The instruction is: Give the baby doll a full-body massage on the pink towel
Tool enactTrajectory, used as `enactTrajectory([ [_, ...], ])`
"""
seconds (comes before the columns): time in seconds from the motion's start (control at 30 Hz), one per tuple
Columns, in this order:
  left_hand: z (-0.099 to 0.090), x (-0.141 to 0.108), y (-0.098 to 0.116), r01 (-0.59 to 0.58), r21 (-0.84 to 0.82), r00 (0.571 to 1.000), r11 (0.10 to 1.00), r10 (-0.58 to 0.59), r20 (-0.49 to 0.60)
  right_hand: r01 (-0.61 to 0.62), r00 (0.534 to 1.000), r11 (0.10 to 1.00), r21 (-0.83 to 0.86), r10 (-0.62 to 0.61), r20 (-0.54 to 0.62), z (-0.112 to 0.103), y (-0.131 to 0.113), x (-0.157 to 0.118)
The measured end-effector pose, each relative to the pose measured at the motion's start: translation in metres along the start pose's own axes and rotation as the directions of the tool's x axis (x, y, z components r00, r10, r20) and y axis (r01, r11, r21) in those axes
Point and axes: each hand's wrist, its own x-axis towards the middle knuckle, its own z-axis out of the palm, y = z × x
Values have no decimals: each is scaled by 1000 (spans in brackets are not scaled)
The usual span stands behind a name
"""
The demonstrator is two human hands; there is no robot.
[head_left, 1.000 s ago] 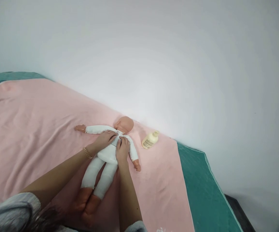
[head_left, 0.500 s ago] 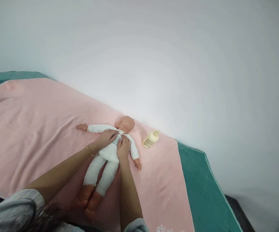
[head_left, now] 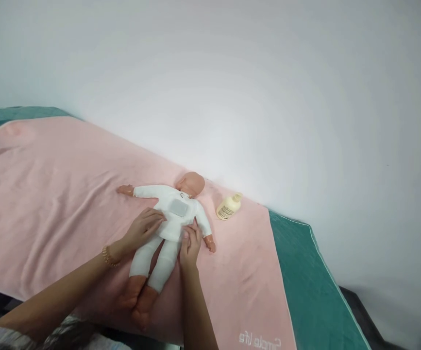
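A baby doll point(head_left: 170, 231) with a white cloth body and limbs, brown-orange hands and feet, and a bald head lies stretched out on a pink towel. A grey rectangular patch point(head_left: 178, 207) shows on its torso. My left hand point(head_left: 144, 227), with a beaded bracelet at the wrist, rests its extended fingers on the doll's side at the left. On the opposite side, my right hand point(head_left: 190, 244) touches the lower torso, its fingers slightly bent and not closed round anything. The undersides of both hands are hidden.
A pale yellow bottle point(head_left: 228, 207) stands on the pink towel point(head_left: 243, 272), right of the doll's head. Green cloth point(head_left: 312, 282) shows beyond the towel at right and far left. A white wall point(head_left: 232, 97) borders the far edge.
Both hands have slid from the upper torso down toward the doll's waist and moved apart to its sides. The grey patch between them is now uncovered.
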Motion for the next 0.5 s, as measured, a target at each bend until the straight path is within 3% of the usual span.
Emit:
enactTrajectory([
  [0.2,2,-16,4,-57,-72,998,996,58,15,218,957,976,-3,-213,197,-1,-11,-9],
  [0.33,7,-10,2,-36,-61,992,997,43,119,159,964,987,-14,-152,217,4,-11,-4],
  [0.5,12,-9,-3,18,-55,991,998,-10,135,80,972,996,-43,-68,225,9,-11,0],
])
